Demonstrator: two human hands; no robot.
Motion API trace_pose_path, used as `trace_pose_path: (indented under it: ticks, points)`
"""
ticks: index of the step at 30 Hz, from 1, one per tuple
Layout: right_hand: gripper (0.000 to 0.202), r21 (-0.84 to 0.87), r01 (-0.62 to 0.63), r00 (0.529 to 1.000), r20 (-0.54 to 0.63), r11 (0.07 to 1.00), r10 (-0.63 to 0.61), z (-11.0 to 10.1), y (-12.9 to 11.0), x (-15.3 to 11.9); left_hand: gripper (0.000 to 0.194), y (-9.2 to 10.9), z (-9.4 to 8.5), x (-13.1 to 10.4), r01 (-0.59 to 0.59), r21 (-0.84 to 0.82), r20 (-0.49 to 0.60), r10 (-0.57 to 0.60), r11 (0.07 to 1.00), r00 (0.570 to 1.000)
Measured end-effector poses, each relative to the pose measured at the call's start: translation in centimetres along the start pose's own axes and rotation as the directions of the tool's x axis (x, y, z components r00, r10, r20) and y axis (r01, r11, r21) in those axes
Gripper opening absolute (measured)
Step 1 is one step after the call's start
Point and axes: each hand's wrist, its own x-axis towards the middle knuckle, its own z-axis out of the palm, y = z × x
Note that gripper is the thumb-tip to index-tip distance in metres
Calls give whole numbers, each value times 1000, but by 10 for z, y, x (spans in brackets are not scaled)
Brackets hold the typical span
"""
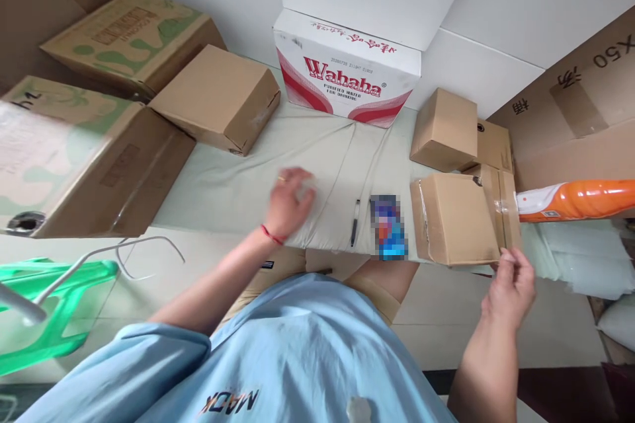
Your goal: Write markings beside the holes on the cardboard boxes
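My left hand (290,203) is over the pale cloth of the table (238,185), a little blurred, with its fingers apart and nothing in them. At the right, my right hand (510,284) has its thumb and fingers pinched on the near right corner of a small brown cardboard box (456,218). Between the hands lie a black pen (355,223) and a phone-sized item with a blurred-out surface (389,228). Another taped carton (501,201) stands against the right side of the small box.
A white and red Wahaha box (347,73) stands at the back. Brown cartons (218,96) fill the left, others (444,129) the right. An orange bottle-like object (580,199) juts in from the right. A green stool (49,344) is at lower left.
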Motion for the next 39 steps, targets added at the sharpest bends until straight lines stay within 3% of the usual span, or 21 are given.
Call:
trace_pose_path:
  ticks: [2, 5, 8, 11, 15, 17, 19, 22, 25, 29, 32, 36, 38, 39]
  points:
    - [76, -90, -55, 994, 89, 994, 63, 2, 13, 7, 39, 21, 35, -37, -13, -135, 261, 48, 991, 964]
    - [77, -135, -117, 983, 123, 984, 134, 3, 25, 6, 40, 53, 81, -70, 5, -301, 524, 161, 953, 836]
    - [70, -17, -237, 962, 140, 971, 236, -2, 30, 0, 58, 78, 121, -75, 40, -360, 635, 213, 932, 742]
    - [63, 93, -334, 932, 182, 938, 314, -10, 31, -8, 81, 96, 155, -73, 92, -343, 708, 193, 935, 680]
    - [54, 225, -467, 863, 325, 855, 386, -15, 24, -24, 93, 107, 176, -83, 126, -330, 769, 189, 936, 610]
    - [52, 278, -493, 845, 378, 824, 378, -14, 19, -31, 98, 108, 174, -92, 119, -338, 776, 204, 934, 597]
    - [49, 323, -521, 829, 410, 790, 380, -14, 15, -37, 97, 107, 167, -97, 107, -340, 764, 208, 934, 611]
    - [48, 369, -634, 751, 506, 680, 425, -15, 9, -43, 82, 108, 153, -98, 49, -366, 701, 241, 929, 672]
    - [53, 395, -727, 669, 593, 562, 449, -16, 7, -46, 70, 116, 143, -94, -71, -442, 599, 353, 894, 718]
    - [57, 430, -779, 618, 655, 457, 435, -17, 5, -48, 58, 134, 137, -92, -198, -526, 558, 511, 827, 654]
    - [58, 501, -748, 661, 625, 436, 416, -18, -5, -54, 50, 144, 131, -92, -218, -546, 554, 543, 809, 631]
    - [60, 613, -594, 804, 468, 521, 367, -19, -29, -66, 44, 143, 105, -88, -248, -643, 439, 614, 725, 656]
    - [62, 615, -542, 840, 426, 573, 337, -12, -39, -74, 44, 134, 86, -86, -197, -679, 390, 575, 707, 719]
    - [63, 599, -539, 839, 442, 592, 316, -6, -44, -78, 46, 129, 75, -85, -113, -690, 385, 494, 715, 780]
